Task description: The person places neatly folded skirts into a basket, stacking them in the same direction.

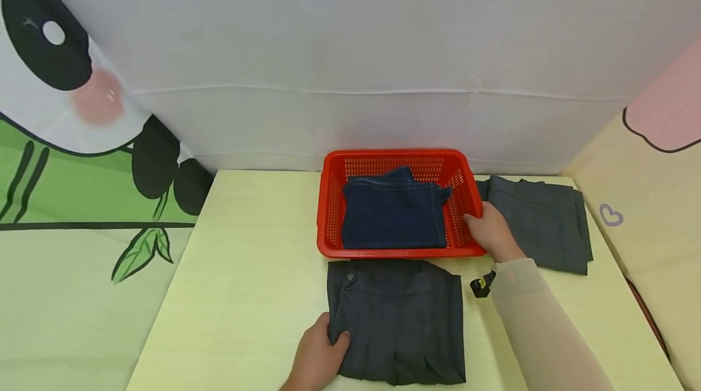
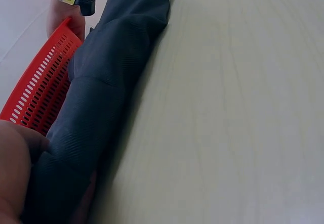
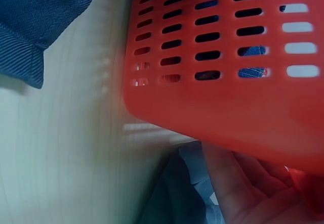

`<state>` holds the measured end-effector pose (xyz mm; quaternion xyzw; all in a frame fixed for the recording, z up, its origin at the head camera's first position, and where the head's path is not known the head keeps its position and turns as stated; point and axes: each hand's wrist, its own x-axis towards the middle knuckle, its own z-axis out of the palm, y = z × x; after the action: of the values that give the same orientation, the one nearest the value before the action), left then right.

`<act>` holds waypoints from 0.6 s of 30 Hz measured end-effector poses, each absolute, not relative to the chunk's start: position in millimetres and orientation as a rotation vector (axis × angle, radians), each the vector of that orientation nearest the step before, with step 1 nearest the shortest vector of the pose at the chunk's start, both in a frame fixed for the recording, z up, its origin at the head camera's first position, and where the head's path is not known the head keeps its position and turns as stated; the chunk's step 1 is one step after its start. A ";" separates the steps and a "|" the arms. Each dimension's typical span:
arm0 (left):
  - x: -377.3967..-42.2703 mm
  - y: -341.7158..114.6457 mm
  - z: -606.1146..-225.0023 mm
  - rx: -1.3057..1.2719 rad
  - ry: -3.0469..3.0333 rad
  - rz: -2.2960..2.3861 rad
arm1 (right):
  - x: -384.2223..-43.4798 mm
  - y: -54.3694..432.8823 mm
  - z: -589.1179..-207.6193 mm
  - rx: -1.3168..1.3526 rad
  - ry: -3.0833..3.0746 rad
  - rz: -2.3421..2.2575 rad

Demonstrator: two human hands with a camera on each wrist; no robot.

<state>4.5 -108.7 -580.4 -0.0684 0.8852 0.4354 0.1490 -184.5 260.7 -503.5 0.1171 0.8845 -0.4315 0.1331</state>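
A red plastic basket (image 1: 402, 253) stands near the back of the table, with folded dark blue jeans (image 1: 391, 214) inside it. My right hand (image 1: 494, 234) grips the basket's right rim, thumb on the inner side; the right wrist view shows its fingers (image 3: 253, 188) under the rim. In front of the basket lies a folded dark grey garment (image 1: 400, 324), pleated, with a button at its waistband. My left hand (image 1: 320, 351) pinches the left edge of this garment, thumb on top and fingers underneath. The left wrist view shows the cloth (image 2: 101, 97) bunched in that grip.
Another folded grey garment (image 1: 542, 221) lies right of the basket, close to the right arm. The pale yellow table (image 1: 235, 294) meets a white cloth wall (image 1: 383, 62) behind. Printed cloth panels stand at left and right.
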 end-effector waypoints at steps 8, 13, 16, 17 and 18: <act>3.8 -107.9 -580.3 -0.194 2.556 1.250 | -182.4 262.5 -501.2 0.334 2.522 -1.302; 3.2 -108.2 -582.3 -0.176 2.548 1.271 | -170.9 274.2 -495.9 0.382 2.384 -1.427; 3.3 -109.1 -583.0 -0.174 2.549 1.263 | -153.5 280.4 -493.9 0.419 2.358 -1.503; 3.4 -109.7 -582.8 -0.180 2.551 1.254 | -146.4 280.5 -494.6 0.422 2.354 -1.542; 3.5 -110.6 -582.4 -0.187 2.552 1.248 | -138.7 279.9 -496.2 0.419 2.362 -1.574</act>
<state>3.5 -110.6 -582.4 -0.0649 0.8866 0.4338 0.1467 -138.7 279.9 -496.2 0.1446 0.8155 -0.5437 0.1357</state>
